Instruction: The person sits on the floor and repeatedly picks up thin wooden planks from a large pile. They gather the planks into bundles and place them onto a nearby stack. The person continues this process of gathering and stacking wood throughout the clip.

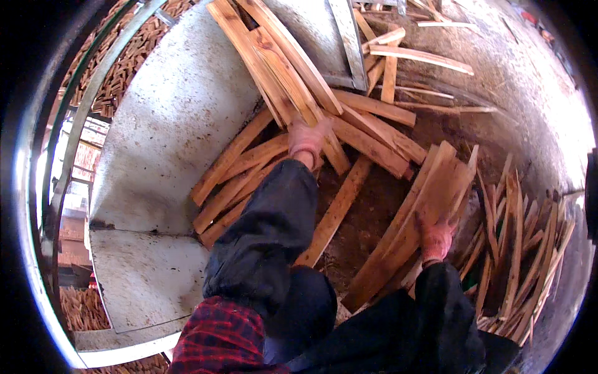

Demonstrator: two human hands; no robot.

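Observation:
My left hand (pixel 308 136), in a pinkish work glove, is closed on the near end of several long wooden slats (pixel 280 62). They slope up and away over the metal sheet's edge. Below that hand, more wooden pieces (pixel 240 171) lie crosswise in a loose pile. Over to the right, my right hand (pixel 437 238), gloved the same way, grips a bundle of wider wooden boards (pixel 408 218) standing at a slant, its thumb and fingers at the sides. The fingertips of both hands are partly hidden.
A dirty pale metal sheet (pixel 162 124) curves along the left. Thin wood strips (pixel 517 243) stand bunched at the right against a wall (pixel 570 249). Loose offcuts (pixel 423 57) lie at the far right on brown, debris-covered ground. Metal rails (pixel 81 137) and stacked wood (pixel 112 71) show beyond the sheet.

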